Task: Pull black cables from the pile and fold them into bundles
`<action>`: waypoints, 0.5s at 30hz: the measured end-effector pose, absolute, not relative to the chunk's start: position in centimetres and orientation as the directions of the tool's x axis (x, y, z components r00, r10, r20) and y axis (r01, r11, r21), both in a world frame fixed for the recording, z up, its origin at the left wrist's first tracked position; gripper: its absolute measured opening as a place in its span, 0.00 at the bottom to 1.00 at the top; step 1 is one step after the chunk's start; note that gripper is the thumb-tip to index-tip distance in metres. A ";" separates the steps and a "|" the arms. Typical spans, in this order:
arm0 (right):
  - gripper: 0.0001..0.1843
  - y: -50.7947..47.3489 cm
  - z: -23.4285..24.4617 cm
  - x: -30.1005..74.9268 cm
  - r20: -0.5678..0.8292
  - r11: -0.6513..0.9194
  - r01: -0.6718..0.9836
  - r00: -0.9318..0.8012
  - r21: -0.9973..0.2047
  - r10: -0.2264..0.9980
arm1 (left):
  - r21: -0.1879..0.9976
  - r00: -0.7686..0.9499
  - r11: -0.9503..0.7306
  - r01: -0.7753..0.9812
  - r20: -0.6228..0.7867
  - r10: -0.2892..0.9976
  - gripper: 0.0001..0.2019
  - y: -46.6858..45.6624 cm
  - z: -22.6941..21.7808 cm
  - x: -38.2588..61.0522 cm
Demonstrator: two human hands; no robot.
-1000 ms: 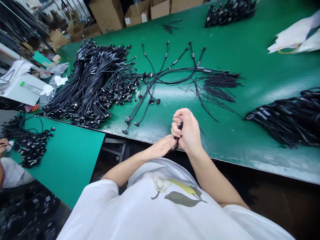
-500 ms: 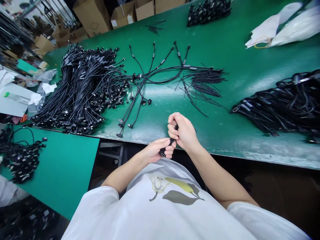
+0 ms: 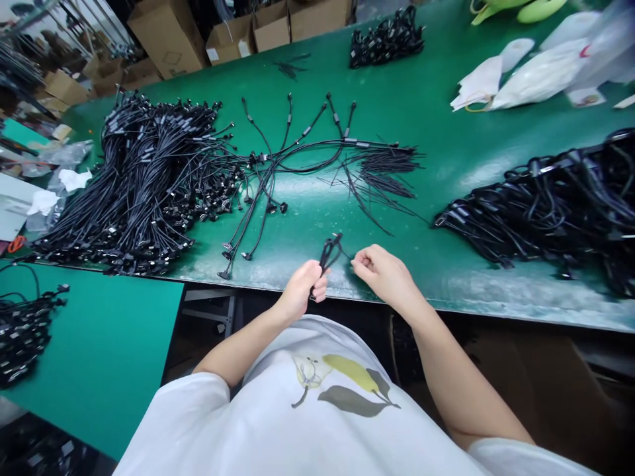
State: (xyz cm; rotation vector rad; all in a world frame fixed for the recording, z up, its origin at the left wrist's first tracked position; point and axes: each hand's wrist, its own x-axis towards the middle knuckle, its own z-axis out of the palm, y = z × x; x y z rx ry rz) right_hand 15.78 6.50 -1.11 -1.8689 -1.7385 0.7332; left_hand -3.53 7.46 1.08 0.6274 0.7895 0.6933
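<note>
My left hand [image 3: 303, 289] is closed round a folded black cable [image 3: 329, 251] whose looped end sticks up above the fist, at the near edge of the green table [image 3: 446, 92]. My right hand [image 3: 381, 273] sits just to the right of it, fingers curled in a pinch on a thin black tie that runs to the cable. Beyond the hands lie several loose cables with connectors [image 3: 258, 192] and a small heap of thin black ties [image 3: 384, 168].
A big pile of black cables [image 3: 139, 178] fills the table's left, another pile [image 3: 550, 205] the right, a small bundle [image 3: 387, 39] the far side. White bags [image 3: 526, 73] lie far right. Cardboard boxes [image 3: 169, 33] stand behind. A lower green table [image 3: 109, 344] with cables is left.
My hands were pressed together on the cable; now they have drawn apart, the left keeping the folded cable and the right moved a little to the right. The view shifted left.
</note>
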 end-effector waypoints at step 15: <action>0.12 5.9 0.6 11.7 0.542 0.593 0.789 -0.433 -0.157 0.720 | 0.978 0.393 0.144 0.148 -0.192 0.899 0.19 8.8 -0.2 -4.9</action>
